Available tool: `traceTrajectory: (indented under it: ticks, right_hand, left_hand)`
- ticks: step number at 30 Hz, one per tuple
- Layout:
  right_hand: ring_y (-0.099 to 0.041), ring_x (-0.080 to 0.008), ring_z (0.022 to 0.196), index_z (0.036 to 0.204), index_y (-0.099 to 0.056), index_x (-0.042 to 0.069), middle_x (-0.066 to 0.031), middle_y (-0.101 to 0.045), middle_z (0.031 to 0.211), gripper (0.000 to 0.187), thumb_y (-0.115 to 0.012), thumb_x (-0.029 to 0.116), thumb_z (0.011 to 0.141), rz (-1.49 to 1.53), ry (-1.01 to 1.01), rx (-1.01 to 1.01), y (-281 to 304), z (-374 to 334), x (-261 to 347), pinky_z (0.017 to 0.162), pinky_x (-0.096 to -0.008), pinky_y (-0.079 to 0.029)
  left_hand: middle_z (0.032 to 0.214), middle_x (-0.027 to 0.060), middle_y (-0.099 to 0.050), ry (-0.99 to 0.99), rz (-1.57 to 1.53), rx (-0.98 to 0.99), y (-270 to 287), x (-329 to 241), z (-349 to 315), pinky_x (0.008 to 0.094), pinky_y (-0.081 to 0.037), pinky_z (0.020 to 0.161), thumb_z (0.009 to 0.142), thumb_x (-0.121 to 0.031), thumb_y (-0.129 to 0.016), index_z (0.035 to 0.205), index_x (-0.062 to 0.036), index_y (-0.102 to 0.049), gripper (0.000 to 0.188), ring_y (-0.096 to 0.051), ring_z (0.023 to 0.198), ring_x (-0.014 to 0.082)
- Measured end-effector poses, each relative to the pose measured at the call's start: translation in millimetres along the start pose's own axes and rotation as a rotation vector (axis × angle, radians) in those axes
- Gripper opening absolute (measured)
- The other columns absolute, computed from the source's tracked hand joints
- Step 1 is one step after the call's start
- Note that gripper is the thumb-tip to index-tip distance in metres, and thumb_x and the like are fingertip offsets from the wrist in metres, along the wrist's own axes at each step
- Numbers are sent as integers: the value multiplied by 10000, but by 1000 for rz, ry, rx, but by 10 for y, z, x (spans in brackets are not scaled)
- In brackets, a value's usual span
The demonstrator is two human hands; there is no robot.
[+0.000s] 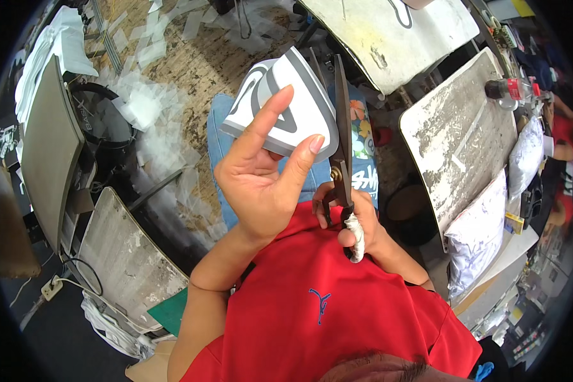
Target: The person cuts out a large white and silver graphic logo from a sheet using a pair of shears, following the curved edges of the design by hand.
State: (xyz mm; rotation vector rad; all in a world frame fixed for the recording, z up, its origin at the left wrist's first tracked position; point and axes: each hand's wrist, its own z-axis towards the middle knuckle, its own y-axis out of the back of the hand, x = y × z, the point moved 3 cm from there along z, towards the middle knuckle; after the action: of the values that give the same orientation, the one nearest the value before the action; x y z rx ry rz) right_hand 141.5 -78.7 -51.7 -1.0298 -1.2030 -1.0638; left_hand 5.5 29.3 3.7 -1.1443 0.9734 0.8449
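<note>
Above the lap [309, 181], the left hand [258, 175] holds a white-and-grey piece [307, 105] between thumb and fingers. The right hand's [367, 218] fingers grip scissors [342, 143], blades parted.

some fingers of the left hand [258, 184] — mostly hidden behind the grey-and-white piece [309, 105]

A head-worn fisheye camera looks steeply down at the scissors [342, 127] from close above.

Worn brown floor [198, 75] littered with pale scraps [145, 107], scuffed right counter [468, 124], stained top counter [401, 41], peeling lower-left counter [124, 254], black bucket [99, 116] at left.
</note>
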Motion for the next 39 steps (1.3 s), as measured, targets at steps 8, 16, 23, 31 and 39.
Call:
traceTrajectory:
  ticks: [8, 16, 23, 31, 39]
  right_hand:
    - [-606, -195, 587, 1218, -531, -67, -112, -616, 895, 890, -613, 716, 802, 12, -18, -86, -14, 36, 18, 571, -325, -487]
    - [-601, -198, 583, 1233, -521, -88, -118, -607, 863, 919, -617, 714, 793, -3, -5, -91, -11, 36, 1, 593, -333, -487]
    - [-598, -203, 580, 1238, -522, -91, -120, -603, 822, 923, -630, 709, 791, -21, 15, -110, -14, 26, -17, 605, -341, -487]
    - [-597, -212, 591, 1223, -534, -96, -113, -595, 783, 933, -644, 716, 777, -53, -8, -99, 8, 32, 5, 601, -338, -483]
    - [-600, -223, 596, 1220, -539, -96, -118, -593, 780, 925, -656, 707, 776, -57, -30, -80, 19, 2, -11, 601, -341, -482]
  left_hand:
    - [1323, 175, -576, -15, 1, -40, 13, 28, 0, 313, -452, 1010, 845, 105, -694, 1347, 99, -511, 534, -557, 1177, 170]
    - [1337, 180, -569, -28, -3, -38, 29, 52, -1, 320, -450, 1018, 841, 106, -696, 1348, 97, -511, 541, -555, 1191, 179]
    - [1263, 184, -612, -100, 47, 2, 47, 34, 37, 282, -469, 970, 842, 121, -648, 1383, 86, -477, 568, -614, 1109, 182]
    - [1284, 191, -603, -122, 61, 49, 81, -13, 97, 292, -454, 995, 833, 127, -653, 1375, 91, -485, 568, -601, 1143, 192]
    - [1325, 180, -580, -85, 51, 63, 122, -27, 104, 328, -459, 1018, 816, 138, -690, 1325, 103, -533, 534, -557, 1196, 185]
